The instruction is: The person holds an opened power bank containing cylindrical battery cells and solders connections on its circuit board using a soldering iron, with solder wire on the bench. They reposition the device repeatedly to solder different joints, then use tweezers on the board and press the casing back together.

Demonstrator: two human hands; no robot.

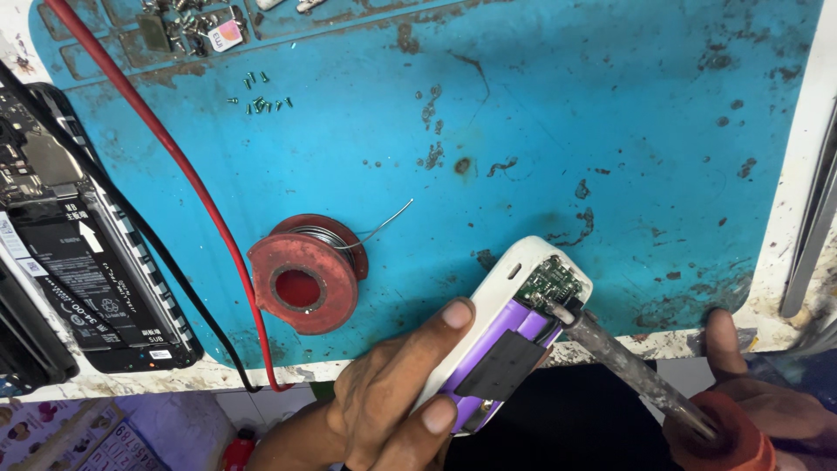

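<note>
My left hand (pixel 392 392) grips an opened white power bank (pixel 514 270) at the lower middle. Purple battery cells (pixel 501 327), a black pad and a small green circuit board (pixel 551 283) show inside it. My right hand (pixel 758 401), at the lower right corner, holds a soldering iron (pixel 636 371) by its red handle. The iron's dark metal tip rests at the edge of the circuit board.
A red spool of solder wire (pixel 305 275) lies on the stained blue work mat (pixel 540 122), its wire end sticking out to the right. An opened phone (pixel 78 262) lies at the left. Red and black cables (pixel 187 174) cross the mat. Several small screws (pixel 260 98) lie near the top left.
</note>
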